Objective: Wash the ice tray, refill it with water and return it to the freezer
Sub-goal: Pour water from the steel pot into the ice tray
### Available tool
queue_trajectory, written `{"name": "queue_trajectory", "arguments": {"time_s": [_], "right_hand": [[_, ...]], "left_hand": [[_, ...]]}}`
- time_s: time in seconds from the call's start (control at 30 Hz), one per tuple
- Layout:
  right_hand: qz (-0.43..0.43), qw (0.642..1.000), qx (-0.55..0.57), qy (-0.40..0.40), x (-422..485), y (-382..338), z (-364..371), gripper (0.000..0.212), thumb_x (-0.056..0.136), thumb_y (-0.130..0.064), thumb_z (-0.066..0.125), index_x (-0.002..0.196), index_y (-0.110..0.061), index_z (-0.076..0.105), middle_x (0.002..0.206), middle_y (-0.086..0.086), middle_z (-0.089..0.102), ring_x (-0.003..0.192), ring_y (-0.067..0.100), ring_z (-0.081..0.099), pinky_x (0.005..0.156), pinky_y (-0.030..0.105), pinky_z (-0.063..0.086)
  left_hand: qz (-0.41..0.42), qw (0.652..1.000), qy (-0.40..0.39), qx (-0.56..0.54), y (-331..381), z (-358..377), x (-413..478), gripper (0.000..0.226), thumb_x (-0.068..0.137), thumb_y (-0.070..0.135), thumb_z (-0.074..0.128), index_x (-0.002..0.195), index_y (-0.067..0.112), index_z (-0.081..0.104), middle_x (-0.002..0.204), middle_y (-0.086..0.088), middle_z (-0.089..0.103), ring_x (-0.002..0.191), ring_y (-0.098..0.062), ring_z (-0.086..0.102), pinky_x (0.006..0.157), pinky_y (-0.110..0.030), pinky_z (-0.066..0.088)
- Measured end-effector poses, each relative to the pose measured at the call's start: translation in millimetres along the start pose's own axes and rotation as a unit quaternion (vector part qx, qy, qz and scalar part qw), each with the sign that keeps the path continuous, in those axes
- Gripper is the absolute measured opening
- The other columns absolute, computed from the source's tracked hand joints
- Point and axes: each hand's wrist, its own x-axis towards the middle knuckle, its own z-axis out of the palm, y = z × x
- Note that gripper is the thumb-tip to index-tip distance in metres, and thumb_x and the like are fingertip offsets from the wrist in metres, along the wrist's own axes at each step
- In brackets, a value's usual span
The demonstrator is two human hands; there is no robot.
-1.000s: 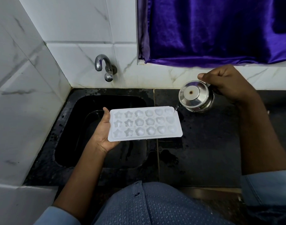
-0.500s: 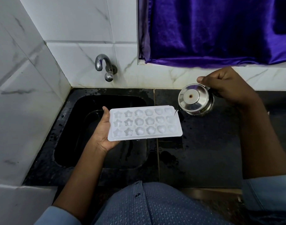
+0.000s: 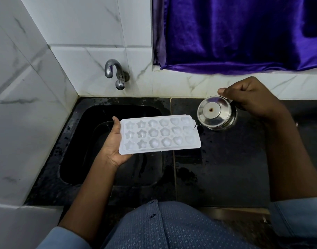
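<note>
Where the ice tray [image 3: 159, 134] is: held about level above the right part of the black sink [image 3: 78, 141], its right end reaching over the dark, wet worktop [image 3: 226, 168].
Ice tray: white plastic, eighteen cells in three rows of six, with stars at the left, flowers in the middle and hearts at the right.
In the cells: glossy glints in several; how full they are I cannot tell.
Left hand [image 3: 114, 146]: palm under the tray's left end, thumb laid along its short edge; its fingers are hidden beneath the tray.
Steel pot [image 3: 217, 114]: lidded, tipped toward the tray and just beside its right end; a thin thread of water [image 3: 195, 126] runs from its lip to the tray's right edge.
Right hand [image 3: 251, 97]: fingers curled round the pot's far side, thumb pressed near the lid.
Markings: the lid bears a plain round disc with a small reddish dot; any lettering is too small to read.
Tap [image 3: 116, 73]: chrome, on the white tiled wall behind the sink.
Curtain [image 3: 235, 33]: purple satin, above the worktop.
</note>
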Motion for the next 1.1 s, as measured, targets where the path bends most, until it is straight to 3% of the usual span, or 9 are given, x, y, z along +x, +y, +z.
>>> {"name": "queue_trajectory", "arguments": {"time_s": [0.1, 0.23, 0.3, 0.43, 0.6, 0.9, 1.1], "right_hand": [[0.003, 1.0, 0.004, 0.0, -0.2, 1.2, 0.1, 0.059, 0.099, -0.026, 0.069, 0.069, 0.021, 0.05, 0.059, 0.016, 0.026, 0.05, 0.018, 0.023, 0.052, 0.029, 0.024], [0.006, 1.0, 0.007, 0.0, -0.8, 0.7, 0.7, 0.058, 0.099, -0.025, 0.069, 0.068, 0.02, 0.051, 0.058, 0.013, 0.028, 0.051, 0.018, 0.023, 0.057, 0.037, 0.022], [0.007, 1.0, 0.006, 0.001, -1.4, -0.5, 1.1, 0.057, 0.099, -0.026, 0.069, 0.067, 0.019, 0.052, 0.058, 0.013, 0.029, 0.051, 0.019, 0.023, 0.055, 0.035, 0.022], [0.005, 1.0, 0.004, 0.002, -2.9, -2.8, 1.7, 0.051, 0.099, -0.023, 0.069, 0.057, 0.004, 0.056, 0.052, 0.008, 0.031, 0.048, 0.015, 0.026, 0.053, 0.026, 0.029], [-0.006, 1.0, 0.019, 0.004, -2.8, -5.5, 2.2, 0.06, 0.099, -0.025, 0.069, 0.067, 0.021, 0.048, 0.059, 0.027, 0.021, 0.05, 0.019, 0.022, 0.05, 0.024, 0.026], [-0.007, 1.0, 0.02, -0.009, -3.8, -8.6, 11.6, 0.059, 0.099, -0.026, 0.069, 0.069, 0.021, 0.05, 0.051, 0.006, 0.028, 0.046, 0.019, 0.023, 0.046, 0.023, 0.024], [-0.002, 1.0, 0.019, -0.012, -9.5, -16.6, 17.8, 0.044, 0.102, -0.016, 0.064, 0.07, 0.014, 0.064, 0.041, -0.012, 0.038, 0.039, 0.001, 0.03, 0.046, 0.01, 0.031]], "left_hand": [[0.003, 1.0, 0.006, 0.001, 0.0, 1.8, -1.4, 0.091, 0.096, 0.081, 0.026, 0.107, 0.013, 0.085, 0.128, -0.018, 0.074, 0.109, -0.037, 0.076, 0.077, -0.053, 0.065], [0.003, 1.0, 0.012, 0.005, -0.7, 3.6, -2.0, 0.091, 0.097, 0.081, 0.025, 0.104, 0.013, 0.086, 0.125, -0.018, 0.075, 0.106, -0.036, 0.077, 0.075, -0.051, 0.065], [0.002, 1.0, 0.015, 0.009, -1.4, 3.2, -1.8, 0.091, 0.097, 0.081, 0.025, 0.104, 0.013, 0.086, 0.125, -0.018, 0.075, 0.106, -0.036, 0.077, 0.074, -0.051, 0.065], [0.0, 1.0, 0.012, 0.01, -1.8, 0.6, -2.1, 0.091, 0.096, 0.082, 0.026, 0.108, 0.013, 0.085, 0.129, -0.018, 0.074, 0.11, -0.037, 0.075, 0.077, -0.053, 0.065], [0.0, 1.0, -0.002, 0.007, -2.2, -3.2, 1.0, 0.09, 0.095, 0.083, 0.028, 0.126, 0.013, 0.076, 0.139, -0.019, 0.067, 0.121, -0.039, 0.07, 0.089, -0.057, 0.062], [-0.008, 1.0, -0.012, 0.015, -7.2, 3.7, -3.2, 0.092, 0.095, 0.084, 0.025, 0.121, 0.013, 0.079, 0.138, -0.019, 0.068, 0.12, -0.038, 0.071, 0.087, -0.053, 0.064], [-0.005, 1.0, -0.006, 0.011, -8.7, 7.2, -8.5, 0.092, 0.096, 0.082, 0.025, 0.113, 0.013, 0.083, 0.133, -0.019, 0.072, 0.113, -0.037, 0.074, 0.079, -0.051, 0.065]]}}
